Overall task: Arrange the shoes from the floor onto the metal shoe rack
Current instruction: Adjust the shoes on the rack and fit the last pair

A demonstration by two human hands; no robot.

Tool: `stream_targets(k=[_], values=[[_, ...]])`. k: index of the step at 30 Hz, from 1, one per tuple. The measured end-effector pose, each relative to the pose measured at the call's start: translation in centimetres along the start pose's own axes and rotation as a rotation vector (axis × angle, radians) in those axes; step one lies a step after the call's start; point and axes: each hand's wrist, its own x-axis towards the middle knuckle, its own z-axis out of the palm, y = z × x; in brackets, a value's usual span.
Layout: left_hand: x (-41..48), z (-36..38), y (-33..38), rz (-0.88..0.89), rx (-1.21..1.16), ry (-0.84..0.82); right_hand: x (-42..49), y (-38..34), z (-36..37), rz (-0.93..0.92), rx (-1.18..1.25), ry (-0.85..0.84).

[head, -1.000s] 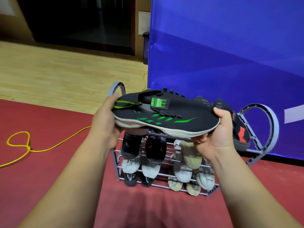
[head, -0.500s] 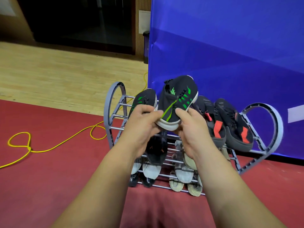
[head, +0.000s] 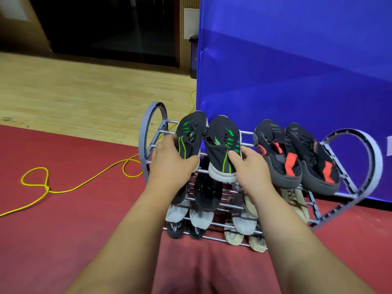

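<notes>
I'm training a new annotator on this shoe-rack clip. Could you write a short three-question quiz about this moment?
1. True or false: the left hand and the right hand each hold one green-striped shoe at the top shelf of the rack.
2. Which pair sits on that shelf, further right? A) white B) black shoes with red marks C) beige
3. Fill in: the cable on the red floor is ____.
Key: 1 true; 2 B; 3 yellow.
</notes>
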Motion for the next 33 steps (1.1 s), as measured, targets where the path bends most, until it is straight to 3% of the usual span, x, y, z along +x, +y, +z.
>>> stream_targets(k=[8,13,21,33], values=[[0.1,-0.5,-1.6,-0.122,-0.008,-0.148,-1.3,-0.6,-0.3,0.042,-0.126,-0.135],[-0.1,-0.3,-1.8,-0.120,0.018,-0.112,-1.4,-0.1,0.0,0.045,-0.229,-0.160],[-0.3,0.8,-1.9,-0.126,0.093,0.010,-1.4,-0.1,0.3,0.003,-0.197,-0.119],[-0.1,0.3,-2.6,-0.108,0.121,-0.018,-1.0,-0.8,2.0,0.012,-0.172,-0.095]])
